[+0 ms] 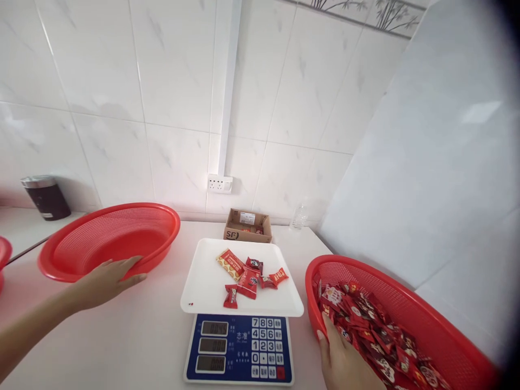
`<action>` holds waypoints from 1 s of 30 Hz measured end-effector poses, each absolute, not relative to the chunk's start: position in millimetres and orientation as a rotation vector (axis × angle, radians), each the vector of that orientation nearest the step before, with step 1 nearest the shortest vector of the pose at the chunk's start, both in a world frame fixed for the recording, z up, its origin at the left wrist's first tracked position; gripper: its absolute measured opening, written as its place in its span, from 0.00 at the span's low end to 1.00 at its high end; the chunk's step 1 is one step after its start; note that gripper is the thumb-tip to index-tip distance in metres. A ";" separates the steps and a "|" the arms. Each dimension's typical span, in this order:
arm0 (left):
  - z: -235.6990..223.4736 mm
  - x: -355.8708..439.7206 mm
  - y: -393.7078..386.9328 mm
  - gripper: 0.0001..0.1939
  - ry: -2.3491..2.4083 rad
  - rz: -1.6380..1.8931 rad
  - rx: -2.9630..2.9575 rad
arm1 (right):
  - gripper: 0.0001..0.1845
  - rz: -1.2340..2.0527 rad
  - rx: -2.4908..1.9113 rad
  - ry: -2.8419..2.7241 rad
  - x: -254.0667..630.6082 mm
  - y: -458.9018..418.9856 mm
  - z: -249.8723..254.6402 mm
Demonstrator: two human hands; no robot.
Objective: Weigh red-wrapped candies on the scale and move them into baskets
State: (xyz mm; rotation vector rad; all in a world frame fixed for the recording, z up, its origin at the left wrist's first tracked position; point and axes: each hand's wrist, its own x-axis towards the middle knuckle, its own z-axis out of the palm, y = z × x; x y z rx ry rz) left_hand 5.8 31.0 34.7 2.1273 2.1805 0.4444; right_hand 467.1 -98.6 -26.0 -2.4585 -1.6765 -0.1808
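My left hand (108,281) lies over the near rim of a red mesh basket (162,244), fingers stretched out and thumb apart on the outer side. No candy shows inside that basket. At the lower right, my right hand (345,357) grips the near rim of another red basket (455,325), its thumb outside and fingers over the edge. Many red candy packets (382,336) fill that one. Between the hands, a digital scale (239,349) carries a white tray (203,271) with several wrapped candies (247,279) on it. The top display seems to read 0.045.
Behind the scale stands a small cardboard box (247,230) with a few items in it. A clear plastic cup (299,216) is near the wall. A dark canister (46,200) and part of another red basket (3,254) are at left. A wall socket (220,184) sits above the table.
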 end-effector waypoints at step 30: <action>37.7 203.5 32.8 0.20 1.185 0.105 2.591 | 0.27 -0.125 -2.541 -1.652 449.7 -102.1 -1.4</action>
